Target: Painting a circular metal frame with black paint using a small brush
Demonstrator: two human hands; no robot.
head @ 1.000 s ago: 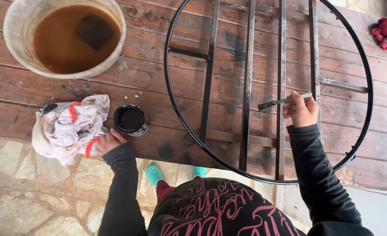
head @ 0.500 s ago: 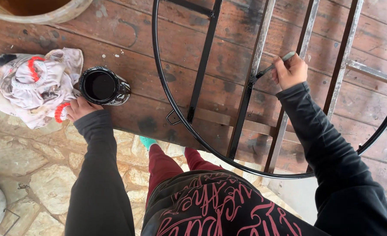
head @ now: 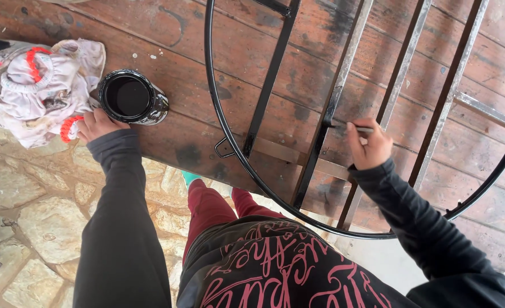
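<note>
**On the wooden tabletop: brushing black paint onto a round metal frame**

Across the dark red planks of the tabletop (head: 167,34) lies a round metal frame (head: 208,102) with straight bars running through it. Its rim and some bars are already black, while others show bare grey metal. The right hand (head: 368,147) is clenched around a thin brush (head: 349,126), whose tip rests against the black bar (head: 329,114) near a cross-piece. The left hand (head: 96,124) rests against the near side of a small tin of black paint (head: 130,98), fingers curled at its wall; whether it truly grips the tin or only steadies it cannot be told. Just left of the tin sits a crumpled, stained white rag (head: 36,85) with red trim.

To do this stroke well, my judgement is that the brush should carry little paint and travel along the bar's length, since drips would fall on the planks beneath. The corner where bar meets cross-piece probably needs the tip worked in from both sides.

Both arms, in dark sleeves, reach forward from the body: the left stretched out straight to the tin, the right bent at the elbow, wrist cocked inward so the brush points left
</note>
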